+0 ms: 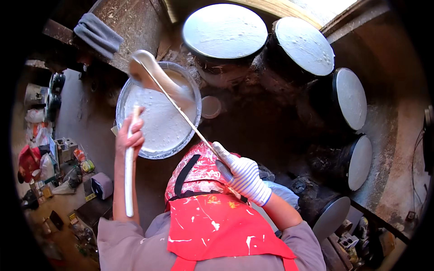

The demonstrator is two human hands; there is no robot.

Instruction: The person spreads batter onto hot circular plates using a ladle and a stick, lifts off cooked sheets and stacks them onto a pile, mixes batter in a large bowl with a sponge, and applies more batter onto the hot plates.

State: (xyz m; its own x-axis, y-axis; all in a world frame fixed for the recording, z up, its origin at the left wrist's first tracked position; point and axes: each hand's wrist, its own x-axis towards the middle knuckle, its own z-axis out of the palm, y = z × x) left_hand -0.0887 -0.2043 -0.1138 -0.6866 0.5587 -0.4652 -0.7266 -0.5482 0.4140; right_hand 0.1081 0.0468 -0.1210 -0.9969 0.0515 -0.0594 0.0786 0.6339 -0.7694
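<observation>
My bare left hand (131,135) grips a pale rod (129,179), which runs back along my forearm, above the left side of a large round tub (119,113). Bubbly white liquid (156,125) fills much of the tub. My right hand (242,176), in a blue-and-white striped glove, is closed around a thin stick (183,115) slanting up over the tub. Near the stick's far end is a motion-blurred pale object (162,81); whether it is a ladle or a soft sheet cannot be told.
Several round dark vessels with white-topped surfaces (225,30) curve from the back around to the right. A grey cloth (98,34) hangs over a ledge at upper left. A small round disc (211,107) lies beside the tub. Bags and boxes clutter the left floor.
</observation>
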